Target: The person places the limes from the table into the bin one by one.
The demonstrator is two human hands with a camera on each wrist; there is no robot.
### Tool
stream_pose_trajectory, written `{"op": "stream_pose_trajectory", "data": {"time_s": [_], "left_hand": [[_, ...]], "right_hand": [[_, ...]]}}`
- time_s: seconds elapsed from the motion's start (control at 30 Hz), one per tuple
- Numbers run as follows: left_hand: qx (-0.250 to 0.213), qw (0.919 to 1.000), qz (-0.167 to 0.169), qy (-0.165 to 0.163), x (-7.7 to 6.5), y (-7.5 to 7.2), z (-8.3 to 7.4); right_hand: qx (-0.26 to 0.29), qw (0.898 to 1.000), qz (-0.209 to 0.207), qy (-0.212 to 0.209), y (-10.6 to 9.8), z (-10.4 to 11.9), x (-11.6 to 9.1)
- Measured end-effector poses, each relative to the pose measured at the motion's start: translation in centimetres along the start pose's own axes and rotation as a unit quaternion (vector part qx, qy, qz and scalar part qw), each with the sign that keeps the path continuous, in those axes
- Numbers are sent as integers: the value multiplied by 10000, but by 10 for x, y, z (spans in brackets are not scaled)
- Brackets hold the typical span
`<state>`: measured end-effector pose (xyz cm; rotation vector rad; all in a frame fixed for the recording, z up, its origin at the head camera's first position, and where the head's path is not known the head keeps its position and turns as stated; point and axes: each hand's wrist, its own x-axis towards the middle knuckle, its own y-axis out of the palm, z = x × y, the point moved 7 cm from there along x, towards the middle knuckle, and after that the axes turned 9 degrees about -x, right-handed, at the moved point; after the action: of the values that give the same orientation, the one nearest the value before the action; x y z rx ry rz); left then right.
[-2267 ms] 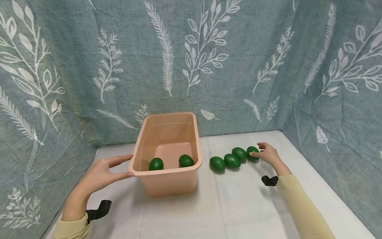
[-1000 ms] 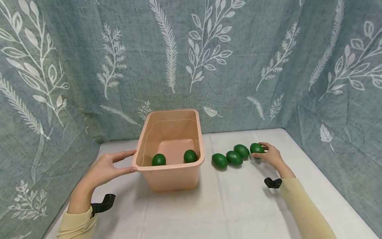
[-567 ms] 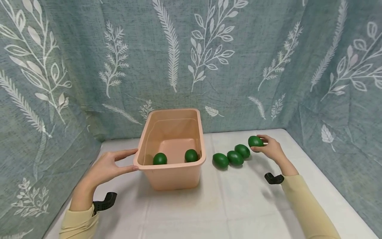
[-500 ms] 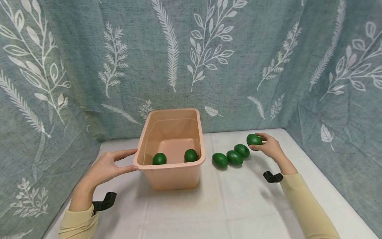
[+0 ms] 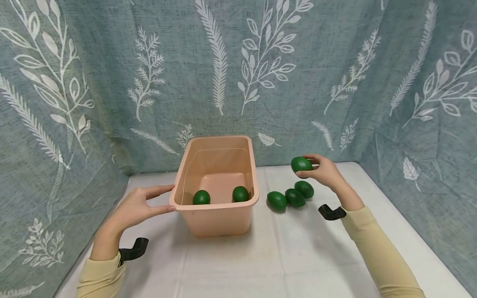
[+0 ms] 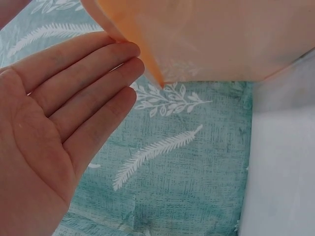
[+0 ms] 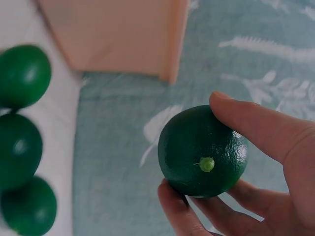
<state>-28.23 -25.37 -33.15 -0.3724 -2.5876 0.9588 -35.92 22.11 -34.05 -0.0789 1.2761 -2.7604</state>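
Note:
My right hand [image 5: 323, 171] holds a dark green lime [image 5: 301, 164] above the table, thumb on one side and fingers on the other. In the right wrist view, the held lime [image 7: 199, 152] shows a pale green stem nub. Below it on the white cloth, three more limes lie in a touching row, the leftmost lime [image 5: 277, 201] nearest the tub. A peach plastic tub [image 5: 220, 221] stands to their left, with one lime [image 5: 201, 198] and another lime [image 5: 240, 194] inside. At the tub's left rim, my left hand [image 5: 130, 207] touches with thumb and fingertips, its fingers [image 6: 98, 83] nearly straight.
White cloth [image 5: 231, 269] covers the table. A grey-green curtain [image 5: 171, 74] with white leaf patterns hangs behind and along both sides. The tub stands near the back curtain, its wall rising between the inside limes and the row outside.
My right hand took hold of the rightmost lime in the row, lifted it off the cloth and carried it up and leftward. The left hand stays at the tub; the head view shifted slightly.

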Motion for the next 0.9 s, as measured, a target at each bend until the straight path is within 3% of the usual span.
{"op": "stream_pose_trajectory", "data": {"time_s": [0.23,0.57,0.9], "left_hand": [[-37,10000,-30,71,0,-2,1],[-82,10000,30,-28,1,0,4],[-134,9999,48,14,0,0,3]], "right_hand": [[102,9992,188,-351,8,36,3],[-197,9969,430,-628,18,82,12],[-364,9848,1186,-1218,42,138,26]]}}
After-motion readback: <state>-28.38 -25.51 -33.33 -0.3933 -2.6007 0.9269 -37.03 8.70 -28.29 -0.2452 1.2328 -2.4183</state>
